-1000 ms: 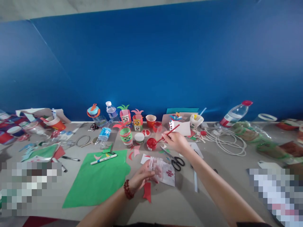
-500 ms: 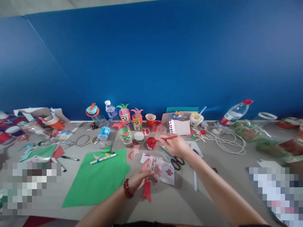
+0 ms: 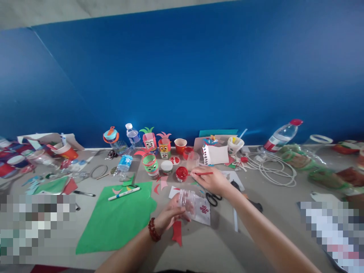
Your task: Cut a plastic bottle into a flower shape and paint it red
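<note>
My left hand, with a beaded bracelet at the wrist, is closed around a clear plastic cup, tilted over the table. Beneath the cup lies a white paper with a red knot pattern. My right hand pinches a thin red paintbrush. The brush's tip is at a small open jar of red paint; whether it touches the paint I cannot tell. Black-handled scissors lie below my right hand, partly hidden. A red paper scrap lies below my left hand.
Green paper with a marker on it covers the left. Face-decorated cups, a white-lidded jar and an orange cup stand behind. A coiled white cable and a red-capped bottle are at the right.
My right hand has come down slightly, and the paintbrush tip has moved to the red paint jar. My left hand keeps hold of the plastic cup almost unmoved.
</note>
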{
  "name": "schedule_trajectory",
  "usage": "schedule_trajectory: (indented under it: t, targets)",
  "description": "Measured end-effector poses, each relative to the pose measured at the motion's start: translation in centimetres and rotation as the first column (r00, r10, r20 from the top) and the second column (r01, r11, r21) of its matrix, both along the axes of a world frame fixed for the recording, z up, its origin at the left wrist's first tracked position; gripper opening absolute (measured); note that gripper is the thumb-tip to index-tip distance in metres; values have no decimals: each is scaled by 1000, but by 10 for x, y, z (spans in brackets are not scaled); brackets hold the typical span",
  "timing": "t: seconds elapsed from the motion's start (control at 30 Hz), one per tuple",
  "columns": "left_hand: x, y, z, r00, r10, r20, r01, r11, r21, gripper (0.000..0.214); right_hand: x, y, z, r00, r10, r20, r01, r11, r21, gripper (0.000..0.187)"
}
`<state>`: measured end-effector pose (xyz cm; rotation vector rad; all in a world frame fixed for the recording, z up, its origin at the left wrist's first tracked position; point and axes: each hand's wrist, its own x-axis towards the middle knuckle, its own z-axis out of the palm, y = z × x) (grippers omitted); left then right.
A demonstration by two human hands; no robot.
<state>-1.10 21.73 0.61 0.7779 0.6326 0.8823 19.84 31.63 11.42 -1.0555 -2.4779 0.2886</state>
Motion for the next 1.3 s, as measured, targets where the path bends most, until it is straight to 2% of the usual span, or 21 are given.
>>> schedule_trajectory:
  t: [0.23, 0.33, 0.53, 0.7, 0.83, 1.03, 1.3]
  targets:
    - [0, 0, 0, 1000, 14, -6, -14, 1000, -8, 61, -3, -4, -5, 995, -6, -96, 6, 1000, 8, 32]
    - [0, -1, -1, 1000, 18, -4, -18, 1000, -14, 61, -2, -5, -6, 995, 25, -100, -26, 1000, -13, 29]
    - [-1, 0, -1, 1000, 7, -7, -7, 1000, 2, 59, 3, -3, -4, 992, -15, -122, 12, 999, -32, 35]
    - [-1, 0, -2, 1000, 17, -4, -18, 1000, -21, 61, 1, -2, -3, 993, 17, -113, -24, 998, -65, 30]
    - [-1, 0, -4, 1000, 19, 6, -19, 1000, -8, 57, 7, 1, 0, 993, -3, -119, -6, 997, -73, 30]
    - [0, 0, -4, 1000, 17, 23, -17, 1000, -8, 55, 9, 0, -5, 993, 23, -118, -34, 995, -90, 23]
    - [-1, 0, -6, 1000, 3, 6, -3, 1000, 8, 57, 8, -2, 13, 989, 100, -112, -108, 992, -67, 22]
